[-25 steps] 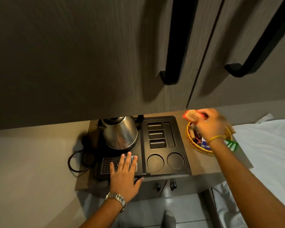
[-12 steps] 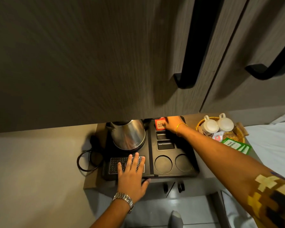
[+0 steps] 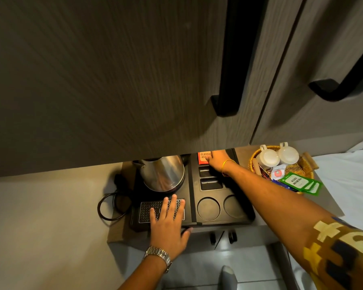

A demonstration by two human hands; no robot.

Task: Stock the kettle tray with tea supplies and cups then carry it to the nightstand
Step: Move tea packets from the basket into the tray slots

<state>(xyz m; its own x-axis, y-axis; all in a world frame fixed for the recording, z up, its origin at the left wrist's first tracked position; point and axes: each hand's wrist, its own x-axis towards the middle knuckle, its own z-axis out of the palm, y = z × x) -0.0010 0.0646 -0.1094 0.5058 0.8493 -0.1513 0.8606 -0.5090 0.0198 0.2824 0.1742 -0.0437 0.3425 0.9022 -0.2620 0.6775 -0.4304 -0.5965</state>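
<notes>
While the right hand [image 3: 215,161] presses a red tea packet [image 3: 203,157] into the kettle tray's [image 3: 220,220] far slot and the left hand [image 3: 168,221] rests flat, holding nothing, two cups [image 3: 278,156] and remaining sachets wait in the basket [image 3: 302,170]; carry pending.

Two bare forearms enter from the lower edge. The left hand [image 3: 168,225] has a metal link-bracelet wristwatch [image 3: 158,257], silver-toned with polished segments, worn at the wrist just behind the fingers [image 3: 169,208]. The right hand [image 3: 217,159] has a thin yellow band [image 3: 227,165], looped once round the wrist directly behind its fingers, with a fine red thread beside it. Farther up the right arm, well back from the fingers, a short sleeve [image 3: 344,254] begins: patterned fabric in mustard yellow, cream, brown and dark navy, printed with blocky cross-like and angular shapes. Both forearms are otherwise uncovered between wrist and sleeve.
</notes>
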